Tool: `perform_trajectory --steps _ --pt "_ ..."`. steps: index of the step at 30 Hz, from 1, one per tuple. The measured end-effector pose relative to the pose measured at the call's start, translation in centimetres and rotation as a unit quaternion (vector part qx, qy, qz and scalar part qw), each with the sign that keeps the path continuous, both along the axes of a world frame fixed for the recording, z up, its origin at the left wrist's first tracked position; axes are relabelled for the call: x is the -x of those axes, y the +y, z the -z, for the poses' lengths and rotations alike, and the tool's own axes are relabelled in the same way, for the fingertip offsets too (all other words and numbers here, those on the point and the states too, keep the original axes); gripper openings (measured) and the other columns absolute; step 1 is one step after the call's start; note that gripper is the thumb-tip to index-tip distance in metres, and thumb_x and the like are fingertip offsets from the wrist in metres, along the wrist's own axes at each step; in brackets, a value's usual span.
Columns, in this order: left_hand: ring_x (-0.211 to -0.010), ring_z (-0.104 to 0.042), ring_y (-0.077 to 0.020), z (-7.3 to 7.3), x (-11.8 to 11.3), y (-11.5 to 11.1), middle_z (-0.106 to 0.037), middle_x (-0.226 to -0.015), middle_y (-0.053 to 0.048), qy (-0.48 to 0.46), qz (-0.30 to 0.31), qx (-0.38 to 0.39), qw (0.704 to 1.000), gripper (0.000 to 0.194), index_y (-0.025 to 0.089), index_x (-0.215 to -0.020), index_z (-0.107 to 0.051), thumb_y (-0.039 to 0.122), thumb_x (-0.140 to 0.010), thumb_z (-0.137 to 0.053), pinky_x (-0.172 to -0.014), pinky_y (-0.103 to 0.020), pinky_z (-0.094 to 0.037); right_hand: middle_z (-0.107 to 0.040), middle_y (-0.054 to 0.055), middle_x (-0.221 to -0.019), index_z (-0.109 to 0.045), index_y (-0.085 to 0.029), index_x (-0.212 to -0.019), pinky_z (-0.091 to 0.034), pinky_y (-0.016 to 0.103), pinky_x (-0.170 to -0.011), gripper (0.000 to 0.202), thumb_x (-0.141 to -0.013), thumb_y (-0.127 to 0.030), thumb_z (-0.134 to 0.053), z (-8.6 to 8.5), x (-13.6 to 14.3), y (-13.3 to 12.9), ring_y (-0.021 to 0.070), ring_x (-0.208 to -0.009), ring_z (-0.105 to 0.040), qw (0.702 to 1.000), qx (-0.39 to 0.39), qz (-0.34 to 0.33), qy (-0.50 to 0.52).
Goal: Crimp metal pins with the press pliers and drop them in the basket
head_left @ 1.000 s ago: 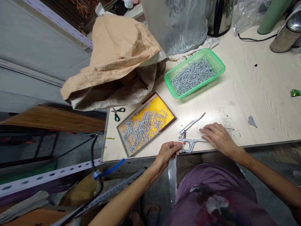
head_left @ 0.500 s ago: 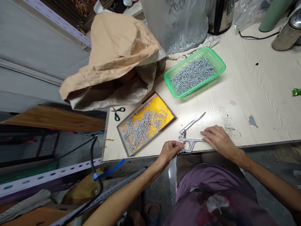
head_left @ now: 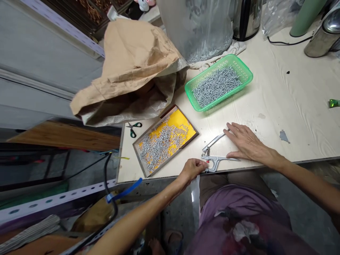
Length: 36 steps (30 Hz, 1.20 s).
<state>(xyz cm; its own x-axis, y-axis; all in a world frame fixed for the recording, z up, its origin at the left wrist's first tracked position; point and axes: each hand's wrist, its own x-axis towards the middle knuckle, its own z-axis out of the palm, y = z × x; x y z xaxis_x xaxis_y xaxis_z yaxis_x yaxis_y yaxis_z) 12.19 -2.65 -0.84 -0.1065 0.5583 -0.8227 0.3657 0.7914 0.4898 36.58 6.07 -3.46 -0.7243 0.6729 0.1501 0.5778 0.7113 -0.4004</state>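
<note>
A pair of silver snap pliers (head_left: 218,159) lies near the table's front edge, its two handles spread and a coil spring between them. My left hand (head_left: 193,168) is closed in a pinch at the jaw, beside a small red part. What its fingertips hold is hidden. My right hand (head_left: 245,144) is open, with fingers stretched out over the end of the upper handle and the thumb near the lower one. Left of the pliers, a shallow tray (head_left: 145,169) with a yellow bottom carries many small silver, screw-like pieces (head_left: 162,143).
A green basket (head_left: 194,106) of similar metal pieces stands behind the pliers. Scissors (head_left: 133,129) lie left of the tray. A large brown paper sack (head_left: 138,53), a clear plastic bag (head_left: 198,32) and a kettle (head_left: 247,19) stand at the back.
My right hand has moved up from the lower handle, and its fingers now reach the upper handle's end. My left hand stays at the jaw.
</note>
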Motion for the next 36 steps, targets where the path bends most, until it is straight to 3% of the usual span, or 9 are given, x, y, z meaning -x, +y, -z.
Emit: perform_trajectory --steps 4,8,18,23,25,27,31,33,36 --pt "-0.041 -0.026 -0.0038 0.1 -0.2 -0.2 -0.041 -0.044 0.007 0.001 -0.009 -0.012 1.000 0.044 0.011 -0.066 -0.067 0.051 -0.051 -0.078 -0.041 -0.020 -0.015 -0.042 0.025 -0.141 -0.039 -0.010 -0.139 -0.026 0.061 -0.105 0.105 -0.061 -0.076 -0.064 0.7 0.6 0.8 0.0416 -0.133 -0.032 0.998 0.004 -0.056 -0.029" --pt "-0.041 -0.027 -0.0037 0.3 -0.2 -0.5 -0.045 -0.047 0.006 0.001 -0.032 -0.014 0.999 0.050 0.010 -0.072 -0.068 0.055 -0.051 -0.078 -0.042 -0.020 -0.015 -0.050 0.024 -0.133 -0.041 -0.011 -0.137 -0.025 0.061 -0.105 0.107 -0.055 -0.073 -0.071 0.7 1.2 0.5 0.0416 -0.126 -0.040 0.997 -0.017 -0.053 -0.048" --pt "-0.038 -0.025 -0.0028 0.3 -0.6 -0.7 -0.042 -0.046 0.008 0.014 -0.041 -0.014 0.999 0.046 0.010 -0.073 -0.067 0.052 -0.057 -0.076 -0.040 -0.020 -0.015 -0.061 0.018 -0.109 -0.046 -0.008 -0.129 -0.032 0.054 -0.096 0.073 -0.069 -0.040 -0.073 -1.1 1.3 -1.7 0.0337 -0.100 -0.052 0.994 -0.034 -0.032 -0.101" --pt "-0.045 -0.042 -0.0081 0.2 -0.2 -1.6 -0.053 -0.056 0.003 0.104 0.068 -0.089 0.988 0.030 0.012 -0.074 -0.065 0.042 -0.075 -0.066 -0.046 -0.021 -0.033 -0.063 0.014 -0.103 -0.049 -0.010 -0.123 -0.035 0.045 -0.090 0.052 -0.077 -0.027 -0.067 -2.0 1.1 -2.7 0.0289 -0.094 -0.052 0.995 -0.010 -0.032 -0.095" --pt "-0.065 -0.055 -0.0138 0.1 -0.6 -1.8 -0.061 -0.072 -0.002 0.176 0.152 -0.217 0.948 0.021 0.015 -0.079 -0.064 0.035 -0.083 -0.060 -0.060 -0.025 -0.044 -0.063 0.013 -0.100 -0.050 -0.011 -0.120 -0.037 0.041 -0.085 0.045 -0.080 -0.024 -0.065 -2.1 1.1 -3.0 0.0274 -0.091 -0.051 0.995 -0.001 -0.035 -0.092" --pt "-0.087 -0.059 -0.0197 0.2 -1.5 -1.4 -0.064 -0.092 -0.007 0.222 0.247 -0.347 0.877 0.016 0.017 -0.090 -0.063 0.031 -0.087 -0.057 -0.076 -0.031 -0.049 -0.063 0.012 -0.099 -0.051 -0.011 -0.119 -0.038 0.039 -0.080 0.042 -0.080 -0.023 -0.064 -1.9 1.1 -3.4 0.0272 -0.089 -0.051 0.995 0.002 -0.035 -0.093" --pt "-0.117 -0.049 -0.0290 1.0 -3.7 1.0 -0.052 -0.130 -0.015 0.202 0.422 -0.459 0.755 0.044 0.016 -0.123 -0.050 0.030 -0.084 -0.063 -0.096 -0.045 -0.044 -0.060 0.015 -0.110 -0.041 -0.010 -0.130 -0.040 0.041 -0.086 0.058 -0.079 -0.023 -0.065 -1.1 0.8 -3.9 0.0291 -0.098 -0.050 0.998 -0.016 -0.008 -0.065" --pt "-0.120 -0.047 -0.0303 1.5 -4.2 2.2 -0.047 -0.137 -0.016 0.178 0.471 -0.468 0.727 0.057 0.017 -0.134 -0.038 0.030 -0.084 -0.063 -0.099 -0.047 -0.042 -0.058 0.017 -0.116 -0.034 -0.008 -0.135 -0.041 0.042 -0.089 0.072 -0.075 -0.026 -0.070 -0.7 0.4 -4.0 0.0305 -0.103 -0.049 0.998 -0.019 0.012 -0.058" --pt "-0.114 -0.050 -0.0302 1.7 -4.3 3.2 -0.048 -0.132 -0.016 0.175 0.502 -0.449 0.718 0.066 0.019 -0.140 -0.027 0.031 -0.085 -0.062 -0.096 -0.048 -0.044 -0.056 0.019 -0.114 -0.038 -0.007 -0.131 -0.044 0.044 -0.085 0.080 -0.067 -0.033 -0.077 -0.6 -0.4 -3.9 0.0331 -0.101 -0.050 0.996 -0.013 0.040 -0.081"
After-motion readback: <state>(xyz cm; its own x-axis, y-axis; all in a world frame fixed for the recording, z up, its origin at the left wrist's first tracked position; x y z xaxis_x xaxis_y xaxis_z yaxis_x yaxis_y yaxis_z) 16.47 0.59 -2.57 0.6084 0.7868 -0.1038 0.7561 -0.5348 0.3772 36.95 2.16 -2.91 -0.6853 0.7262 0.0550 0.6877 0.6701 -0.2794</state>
